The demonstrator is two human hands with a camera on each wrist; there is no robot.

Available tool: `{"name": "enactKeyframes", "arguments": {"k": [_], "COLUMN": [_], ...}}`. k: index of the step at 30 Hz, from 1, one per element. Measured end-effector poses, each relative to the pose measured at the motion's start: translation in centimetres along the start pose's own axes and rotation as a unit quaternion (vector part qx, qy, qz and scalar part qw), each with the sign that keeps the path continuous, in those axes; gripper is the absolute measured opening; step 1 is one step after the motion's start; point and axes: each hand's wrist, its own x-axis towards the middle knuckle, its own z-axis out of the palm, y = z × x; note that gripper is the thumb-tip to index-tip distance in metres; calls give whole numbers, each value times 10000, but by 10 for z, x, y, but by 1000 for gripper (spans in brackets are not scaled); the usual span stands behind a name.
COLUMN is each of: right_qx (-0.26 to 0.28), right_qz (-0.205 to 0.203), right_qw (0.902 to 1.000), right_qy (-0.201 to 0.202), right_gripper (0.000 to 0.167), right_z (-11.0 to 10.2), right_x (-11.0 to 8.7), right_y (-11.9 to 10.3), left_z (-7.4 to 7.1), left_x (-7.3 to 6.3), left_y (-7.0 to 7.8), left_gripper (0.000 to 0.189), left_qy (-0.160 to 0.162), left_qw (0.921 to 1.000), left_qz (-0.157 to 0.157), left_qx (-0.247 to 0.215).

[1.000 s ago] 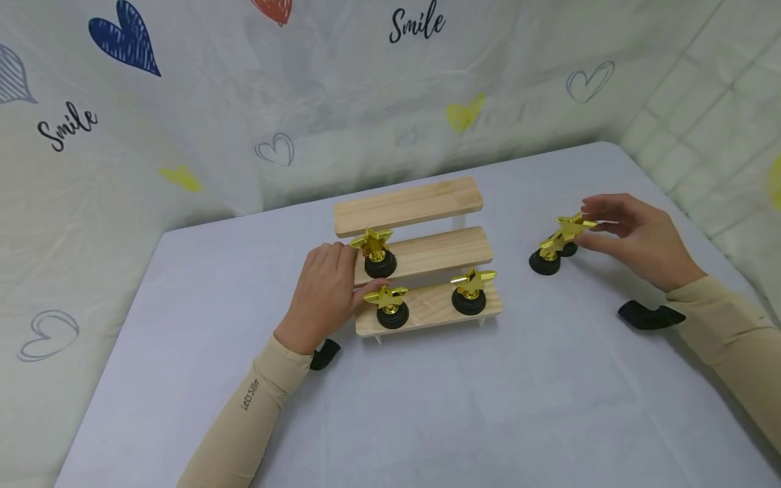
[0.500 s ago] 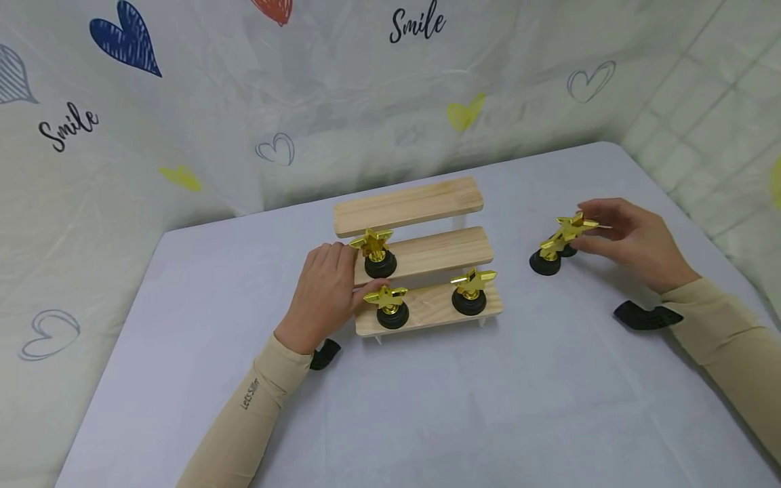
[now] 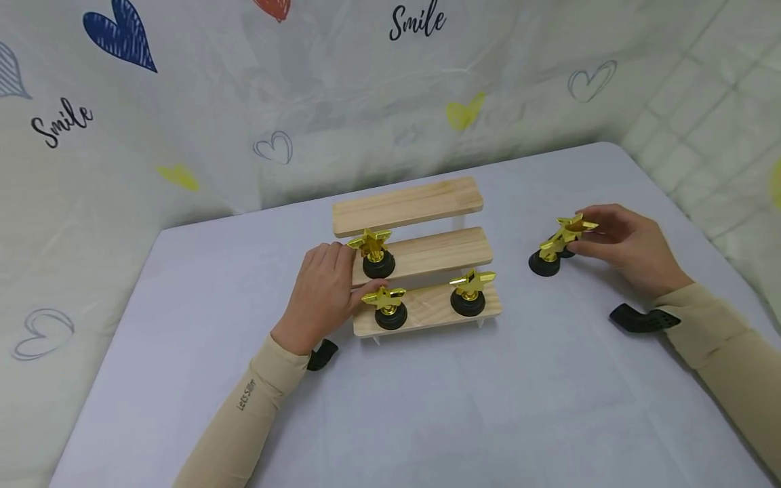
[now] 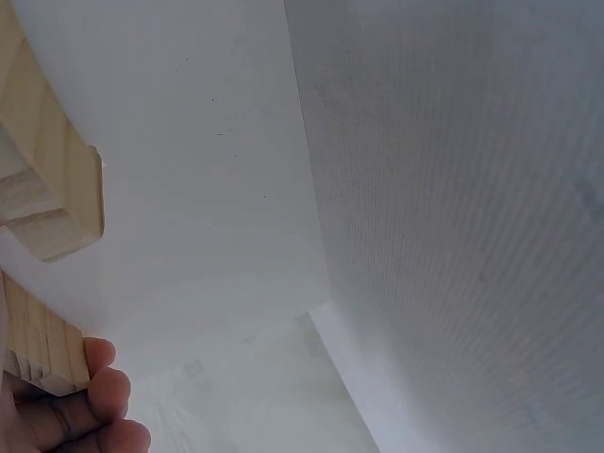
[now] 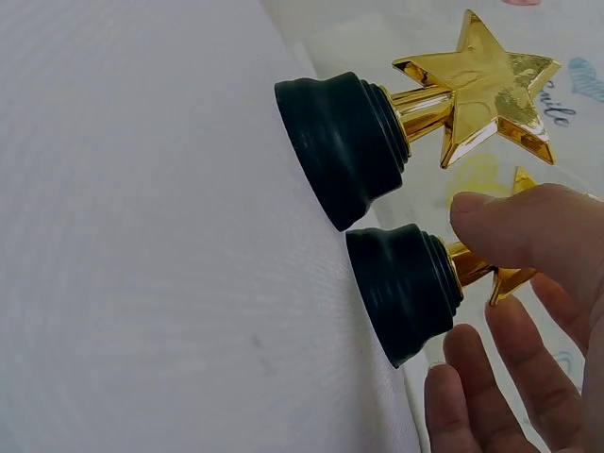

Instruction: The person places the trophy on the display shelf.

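Observation:
A three-tier wooden display stand [image 3: 421, 257] with white side supports stands mid-table. My left hand [image 3: 320, 295] grips its left end; in the left wrist view its fingertips [image 4: 109, 392] curl over a board's end. Gold star trophies on black bases stand on it: one [image 3: 377, 254] on the middle tier's left, one [image 3: 390, 308] at the bottom left, another [image 3: 470, 293] at the bottom right. Right of the stand, two more star trophies [image 3: 545, 257] stand close together. My right hand [image 3: 631, 244] has its thumb and fingers around the star of the farther trophy [image 5: 401, 293].
A white cloth covers the table [image 3: 488, 407]. Behind it hangs a pale sheet [image 3: 366, 88] printed with hearts and "Smile". Black curved wrist pieces [image 3: 643, 318] stick out below both wrists.
My right hand has shifted slightly left and down, closing in around the farther trophy's star. My left hand keeps its grip on the stand, and the trophies stay in place.

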Motion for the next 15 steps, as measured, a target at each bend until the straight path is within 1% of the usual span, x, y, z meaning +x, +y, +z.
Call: {"name": "enactKeyframes", "arguments": {"k": [4,8,12,15], "right_qx": [25,118,29,-115], "right_qz": [-2,27,28,-61], "right_qw": [10000,9998,9997,9996], "right_qy": [-56,-166,-239,-250], "right_gripper": [49,48,51,51], "right_z": [0,1,3,4], "right_x": [0,1,1,1], "right_y": [4,5,3,2], "left_z": [0,0,0,1], "left_x": [1,1,0,0], "left_y": [1,1,1,1], "left_gripper": [79,78,78,78], "left_qy": [40,52,79,61], "left_qw": [10000,10000,10000,10000], "left_qz": [26,15,11,21], "left_qx": [1,-25,-35,-30]}}
